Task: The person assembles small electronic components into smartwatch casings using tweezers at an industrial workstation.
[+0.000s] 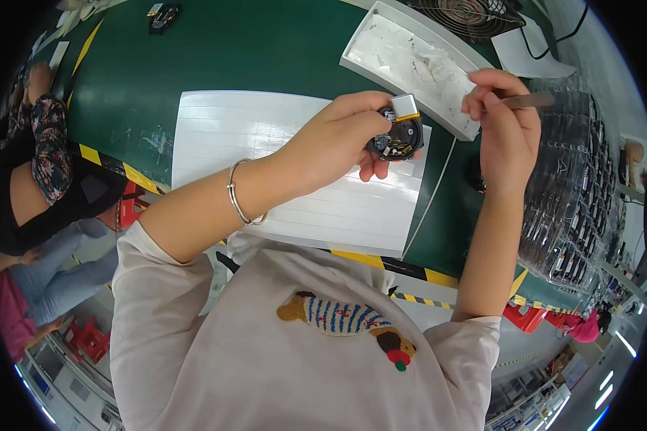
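My left hand (338,140) is closed round the edge of a small round black device housing (402,138). Its open face is turned up, with circuit parts showing inside. A silver pouch battery (404,106) with a yellow edge sticks out at the far side of the housing. Off to the right, my right hand (507,118) is raised, apart from the housing. Its fingers are closed round flat metal tweezers (535,100), whose broad end points right; their tips are hidden by the hand. A white sheet (223,136) lies beneath my left hand.
A white tray (349,56) with crumpled scraps lies beyond my hands. Stacked clear plastic trays (568,194) of dark parts stand at the right. A fan-like grille (471,14) sits at the far right, another black device (164,18) at the far left. A person (50,144) is at the left.
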{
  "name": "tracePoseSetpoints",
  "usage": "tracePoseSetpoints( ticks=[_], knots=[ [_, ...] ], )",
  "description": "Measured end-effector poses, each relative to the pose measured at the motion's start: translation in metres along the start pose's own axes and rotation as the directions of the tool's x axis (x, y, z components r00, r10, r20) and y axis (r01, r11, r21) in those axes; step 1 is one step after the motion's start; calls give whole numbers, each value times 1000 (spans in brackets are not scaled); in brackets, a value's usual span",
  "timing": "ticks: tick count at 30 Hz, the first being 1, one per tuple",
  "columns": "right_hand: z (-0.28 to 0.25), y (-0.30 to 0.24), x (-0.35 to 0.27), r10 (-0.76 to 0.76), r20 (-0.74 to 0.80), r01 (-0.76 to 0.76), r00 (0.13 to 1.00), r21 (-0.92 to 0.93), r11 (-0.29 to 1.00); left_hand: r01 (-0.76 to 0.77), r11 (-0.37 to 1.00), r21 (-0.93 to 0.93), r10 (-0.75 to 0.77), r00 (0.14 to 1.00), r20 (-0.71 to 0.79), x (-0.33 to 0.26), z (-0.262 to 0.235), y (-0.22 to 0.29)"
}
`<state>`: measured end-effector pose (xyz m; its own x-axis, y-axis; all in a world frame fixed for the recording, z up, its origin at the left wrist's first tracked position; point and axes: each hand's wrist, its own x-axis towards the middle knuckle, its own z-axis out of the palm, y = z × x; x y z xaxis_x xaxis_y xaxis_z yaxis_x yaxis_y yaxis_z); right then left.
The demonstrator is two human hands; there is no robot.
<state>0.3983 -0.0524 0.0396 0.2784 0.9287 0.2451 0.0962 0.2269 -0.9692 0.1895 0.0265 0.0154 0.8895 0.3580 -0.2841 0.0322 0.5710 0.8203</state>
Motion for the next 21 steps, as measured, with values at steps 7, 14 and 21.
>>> tracePoseSetpoints(
  ticks=[7,14,21],
  knots=[
    [54,-8,-35,59,-20,-61,998,-477,877,-35,989,144,42,998,-40,-1,3,-5],
    [50,-7,-45,115,1,-112,993,-197,974,-146,968,203,161,985,-63,-3,8,-3],
    [67,-14,-47,52,-254,-191,966,-561,806,-175,933,315,219,970,-109,-1,7,-6]
  ],
)
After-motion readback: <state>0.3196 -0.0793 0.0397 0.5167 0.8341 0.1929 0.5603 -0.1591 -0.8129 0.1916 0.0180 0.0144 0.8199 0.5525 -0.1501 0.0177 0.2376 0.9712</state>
